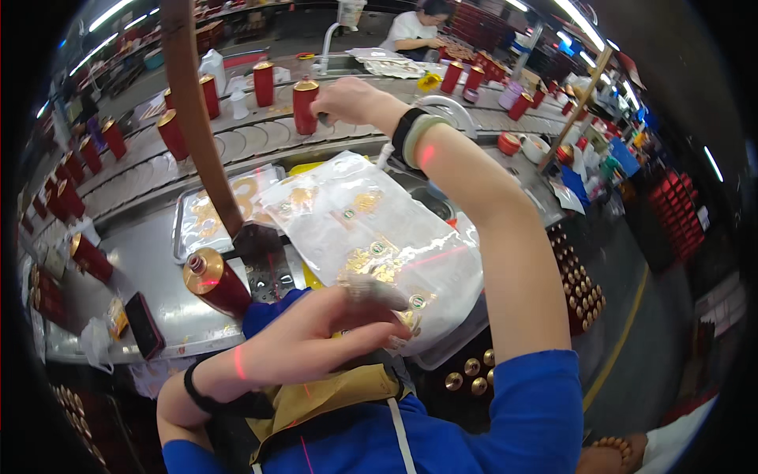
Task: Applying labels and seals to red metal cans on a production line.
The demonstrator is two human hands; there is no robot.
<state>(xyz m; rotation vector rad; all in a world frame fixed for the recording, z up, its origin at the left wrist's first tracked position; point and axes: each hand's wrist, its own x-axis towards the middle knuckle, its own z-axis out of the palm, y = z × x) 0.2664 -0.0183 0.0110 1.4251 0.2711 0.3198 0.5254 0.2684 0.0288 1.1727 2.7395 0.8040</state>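
While gripped, glossy red cylindrical bottle [305, 107].

The red bottle [305, 107] at twelve o'clock, under the right hand [347, 99], is showing a glossy lacquered body and a shiny gold cap. The bench [150, 276] at nine o'clock is looking like brushed metal, dull grey and smooth. The bags [363, 237] at centre are gleaming as clear, crinkly plastic with gold foil labels inside (the foil is catching light). The left hand [316, 340] is resting by them. The apron [332, 399] at six o'clock is reading as matt mustard cloth, and the sleeve [521, 411] as soft blue knit.
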